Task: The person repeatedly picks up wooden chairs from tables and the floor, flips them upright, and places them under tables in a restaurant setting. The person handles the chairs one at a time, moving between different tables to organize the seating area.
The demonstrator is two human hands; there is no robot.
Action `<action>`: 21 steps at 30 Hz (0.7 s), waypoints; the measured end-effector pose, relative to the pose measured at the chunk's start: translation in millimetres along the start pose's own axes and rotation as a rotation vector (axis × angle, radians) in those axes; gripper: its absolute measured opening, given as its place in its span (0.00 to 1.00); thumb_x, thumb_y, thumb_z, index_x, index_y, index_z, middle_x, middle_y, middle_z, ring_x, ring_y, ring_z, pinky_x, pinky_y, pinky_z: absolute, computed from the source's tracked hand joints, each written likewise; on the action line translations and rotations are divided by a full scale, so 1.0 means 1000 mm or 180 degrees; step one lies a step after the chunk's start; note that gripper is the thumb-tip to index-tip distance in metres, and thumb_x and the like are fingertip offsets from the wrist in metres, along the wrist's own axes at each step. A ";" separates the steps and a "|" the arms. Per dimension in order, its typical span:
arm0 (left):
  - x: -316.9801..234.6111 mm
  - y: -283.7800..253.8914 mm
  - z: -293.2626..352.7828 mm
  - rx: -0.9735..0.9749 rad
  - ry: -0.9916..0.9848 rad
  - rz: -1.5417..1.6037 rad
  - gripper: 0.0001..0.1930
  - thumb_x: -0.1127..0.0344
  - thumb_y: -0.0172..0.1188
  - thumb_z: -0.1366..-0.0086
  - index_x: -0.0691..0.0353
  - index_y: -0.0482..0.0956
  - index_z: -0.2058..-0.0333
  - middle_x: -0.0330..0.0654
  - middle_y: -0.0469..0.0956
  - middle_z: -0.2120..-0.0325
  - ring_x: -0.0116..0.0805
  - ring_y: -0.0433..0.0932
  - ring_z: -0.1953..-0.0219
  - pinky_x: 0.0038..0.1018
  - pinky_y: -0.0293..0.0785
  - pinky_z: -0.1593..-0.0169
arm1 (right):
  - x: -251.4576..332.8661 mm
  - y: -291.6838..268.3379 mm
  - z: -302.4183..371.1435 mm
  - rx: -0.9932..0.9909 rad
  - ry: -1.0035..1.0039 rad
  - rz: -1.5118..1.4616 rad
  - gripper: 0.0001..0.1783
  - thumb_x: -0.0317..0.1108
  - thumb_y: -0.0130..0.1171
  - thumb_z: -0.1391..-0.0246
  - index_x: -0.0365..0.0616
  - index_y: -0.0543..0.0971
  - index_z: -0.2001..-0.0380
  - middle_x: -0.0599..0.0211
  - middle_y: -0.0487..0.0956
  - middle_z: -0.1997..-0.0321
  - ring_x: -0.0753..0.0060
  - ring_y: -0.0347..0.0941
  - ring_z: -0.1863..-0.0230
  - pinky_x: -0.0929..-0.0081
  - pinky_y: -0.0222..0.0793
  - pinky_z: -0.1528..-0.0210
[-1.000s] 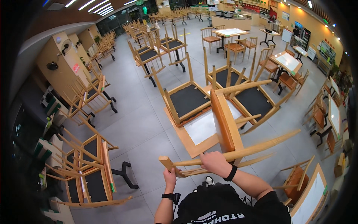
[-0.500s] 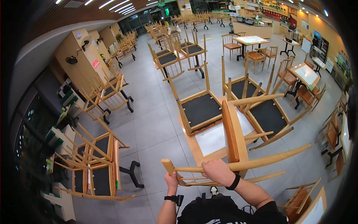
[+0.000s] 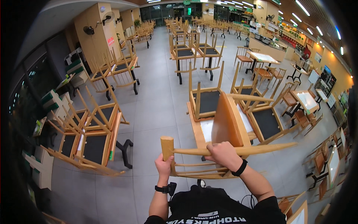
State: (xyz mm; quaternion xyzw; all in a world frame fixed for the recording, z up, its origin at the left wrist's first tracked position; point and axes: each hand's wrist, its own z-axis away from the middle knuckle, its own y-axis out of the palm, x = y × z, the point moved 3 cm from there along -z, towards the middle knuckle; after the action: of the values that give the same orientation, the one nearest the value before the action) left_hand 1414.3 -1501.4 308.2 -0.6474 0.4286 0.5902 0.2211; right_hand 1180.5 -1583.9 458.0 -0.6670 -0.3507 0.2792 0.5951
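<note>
A wooden chair [image 3: 238,132] with an orange-brown padded seat is tilted on its side in front of me, held in both hands. My left hand [image 3: 164,165] is closed around the end of its top back rail, at the left. My right hand [image 3: 223,155] grips the long wooden leg post that runs off to the right. Just beyond the held chair stands a table [image 3: 199,140] with a white panel in its top. Upturned chairs rest on that table: one at the back left [image 3: 205,101], another at the right [image 3: 265,123].
To the left, a table carries several upturned chairs [image 3: 96,147], its black foot [image 3: 125,153] reaching into the grey-tiled aisle. Farther ahead stands another stacked table [image 3: 192,52]. On the right are tables with upright chairs [image 3: 266,72].
My view has turned and shifted, so the room appears moved. The held chair's seat now looks more upright, and its rail end sits a little higher. Both hands keep their grip.
</note>
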 end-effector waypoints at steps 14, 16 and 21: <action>-0.245 -0.262 0.116 -0.1061 0.0829 -0.1674 0.27 0.48 0.67 0.45 0.69 0.73 0.62 0.36 0.71 0.79 0.25 0.72 0.81 0.21 0.72 0.78 | 0.270 -0.034 -0.034 -0.0583 -0.1191 -0.1056 0.21 0.50 0.65 0.56 0.42 0.73 0.73 0.63 0.76 0.78 0.59 0.77 0.75 0.67 0.70 0.75; -0.261 -0.287 0.136 -0.1281 0.0799 -0.1872 0.28 0.46 0.66 0.44 0.69 0.73 0.61 0.36 0.70 0.78 0.25 0.72 0.81 0.22 0.73 0.78 | 0.301 -0.029 -0.048 -0.0541 -0.1364 -0.1232 0.22 0.50 0.65 0.57 0.41 0.73 0.73 0.62 0.77 0.78 0.58 0.77 0.76 0.66 0.71 0.76; -0.294 -0.334 0.185 -0.1529 0.0699 -0.2302 0.28 0.47 0.66 0.45 0.68 0.73 0.59 0.38 0.72 0.76 0.28 0.74 0.80 0.22 0.75 0.77 | 0.350 -0.014 -0.061 -0.0402 -0.1843 -0.1613 0.23 0.51 0.65 0.58 0.41 0.73 0.76 0.59 0.77 0.80 0.55 0.77 0.77 0.64 0.72 0.76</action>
State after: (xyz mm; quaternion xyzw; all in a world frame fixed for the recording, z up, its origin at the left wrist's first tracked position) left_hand 1599.6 -1089.8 477.2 -0.8474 0.0464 0.4855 0.2098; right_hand 1436.1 -1340.0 496.0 -0.4881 -0.6744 0.2780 0.4793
